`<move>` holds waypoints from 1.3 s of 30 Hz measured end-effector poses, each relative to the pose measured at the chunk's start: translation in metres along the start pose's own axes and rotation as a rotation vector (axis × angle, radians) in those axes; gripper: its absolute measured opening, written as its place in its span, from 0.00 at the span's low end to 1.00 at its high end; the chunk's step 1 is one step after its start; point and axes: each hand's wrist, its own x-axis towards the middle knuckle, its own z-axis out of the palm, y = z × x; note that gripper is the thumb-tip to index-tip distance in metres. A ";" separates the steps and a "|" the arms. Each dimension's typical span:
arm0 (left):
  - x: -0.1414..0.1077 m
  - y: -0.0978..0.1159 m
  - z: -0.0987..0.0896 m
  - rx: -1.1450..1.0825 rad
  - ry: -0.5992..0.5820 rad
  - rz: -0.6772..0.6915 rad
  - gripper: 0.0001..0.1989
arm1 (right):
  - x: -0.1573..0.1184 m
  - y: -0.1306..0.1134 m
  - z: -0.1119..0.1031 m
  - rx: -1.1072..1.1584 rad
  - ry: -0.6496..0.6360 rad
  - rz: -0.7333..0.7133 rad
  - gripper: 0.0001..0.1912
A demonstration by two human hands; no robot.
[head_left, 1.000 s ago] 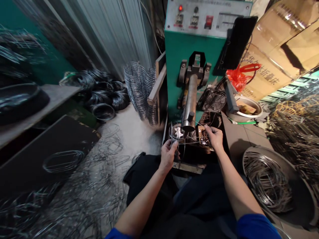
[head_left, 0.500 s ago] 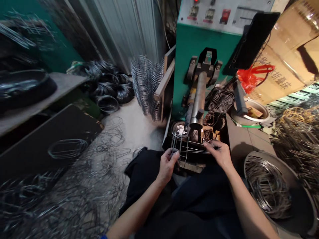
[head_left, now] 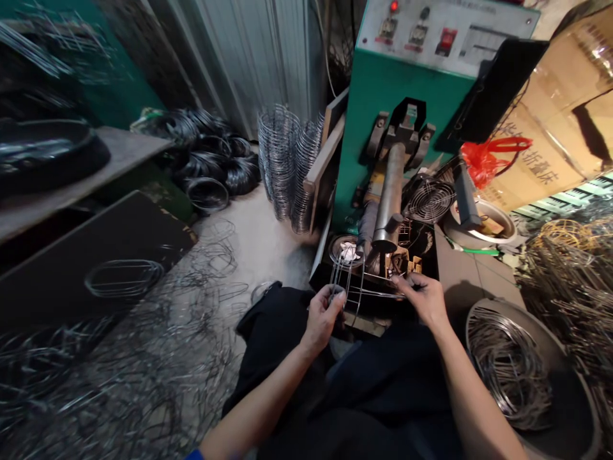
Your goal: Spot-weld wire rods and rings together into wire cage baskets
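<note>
My left hand (head_left: 327, 314) is closed on the left end of a wire frame (head_left: 354, 291), thumb over the wires. The frame has bent loops at the left and thin straight rods running right. At the rods' right ends, my right hand (head_left: 424, 297) pinches the wire between thumb and fingers. Both hands are low in front of a green machine (head_left: 373, 96), over my lap. Just above the frame hangs the machine's thick metal cylinder (head_left: 389, 198), apart from the wires. My curled fingertips are partly hidden.
At the right, a grey basin (head_left: 572, 390) holds wire rings beside heaped wire pieces (head_left: 569, 281). Stacked wire rings (head_left: 279, 163) stand left of the machine. Loose wire loops (head_left: 191, 332) litter the floor. A dark board (head_left: 57, 255) leans at the left.
The view has shifted slightly, so the machine appears farther right and lower. Both hands keep their grip on the wire frame, which has barely moved between them.
</note>
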 end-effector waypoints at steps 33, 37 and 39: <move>0.019 0.001 0.005 0.008 -0.029 0.024 0.20 | 0.021 -0.002 0.001 0.099 -0.100 0.180 0.34; 0.019 0.001 0.005 0.013 -0.034 0.031 0.20 | 0.022 -0.001 0.000 0.088 -0.106 0.187 0.34; 0.019 0.001 0.005 0.013 -0.036 0.037 0.20 | 0.023 -0.001 0.000 0.083 -0.115 0.196 0.34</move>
